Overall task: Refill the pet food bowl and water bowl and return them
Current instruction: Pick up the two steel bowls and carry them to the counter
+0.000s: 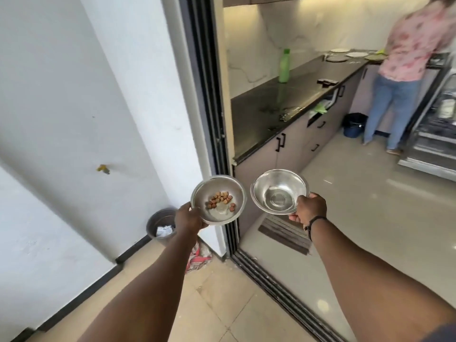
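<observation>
Right now I count two steel bowls in front of me, one per hand, held side by side and just apart at the kitchen doorway. My left hand (188, 218) reaches forward on a nearly straight arm, fingers curled under the near-left rim of the food bowl (219, 199), which holds a small cluster of brown kibble pieces (220, 199) (roughly a dozen and a half, hard to count exactly). My right hand (309, 209) is out at about the same height, thumb over the near-right rim of the water bowl (279, 191) and fingers wrapped beneath it; a dark band sits on that wrist. This bowl shows only its shiny bottom. Beyond the sliding-door track, one green bottle (284, 66) stands on the black desk (271, 114), one person stands at the far end, and one small bin (161, 224) sits by the wall on my left.
</observation>
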